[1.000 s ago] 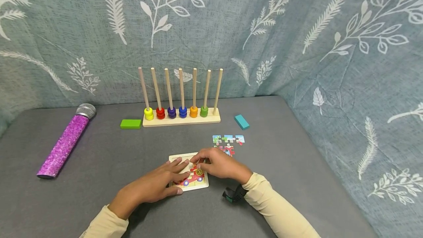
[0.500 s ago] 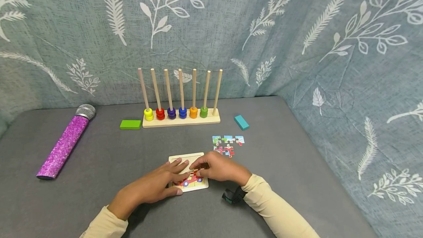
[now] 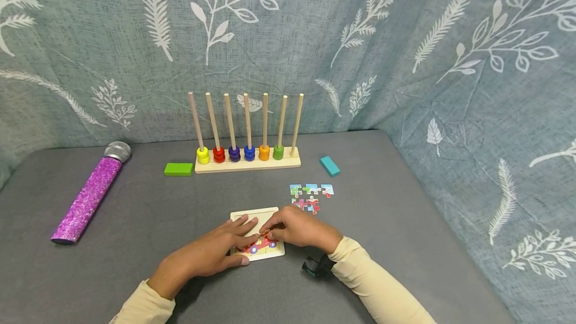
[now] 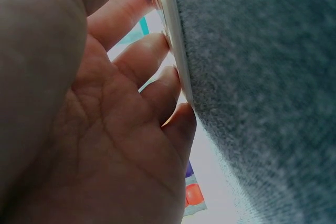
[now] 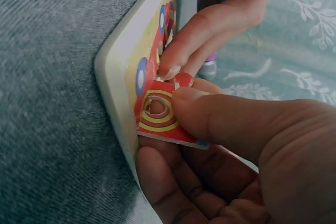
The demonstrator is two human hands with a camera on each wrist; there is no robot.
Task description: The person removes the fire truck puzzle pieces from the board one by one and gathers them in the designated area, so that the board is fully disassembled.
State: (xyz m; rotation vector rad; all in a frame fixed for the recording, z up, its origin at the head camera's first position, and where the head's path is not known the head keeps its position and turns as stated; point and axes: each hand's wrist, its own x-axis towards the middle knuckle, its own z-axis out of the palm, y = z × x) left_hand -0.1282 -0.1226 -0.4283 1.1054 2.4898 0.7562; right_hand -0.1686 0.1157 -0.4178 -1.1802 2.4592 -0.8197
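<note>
A jigsaw puzzle tray (image 3: 249,212) with a pale raised frame lies on the table, its lower part filled with pieces of a red vehicle with blue wheels. My left hand (image 3: 215,249) lies flat over the tray's left side, fingers spread across it. In the right wrist view my right hand (image 5: 294,145) pinches a red puzzle piece (image 5: 181,129) with yellow rings between thumb and fingers. That piece stands tilted at the edge of the filled rows, close to the left index fingertip. The left wrist view shows the left fingertips (image 4: 152,51) at the tray's edge.
Several loose puzzle pieces (image 3: 311,190) lie beyond the right hand. Farther back stands a wooden peg rack (image 3: 247,165) with coloured beads, between a green block (image 3: 178,169) and a teal block (image 3: 330,166). A glittery purple microphone (image 3: 90,194) lies at left.
My right hand has shifted slightly down and right, bringing the pinched puzzle piece from flatter over the tray to a tilted pose near the filled rows. The left hand stays put.
</note>
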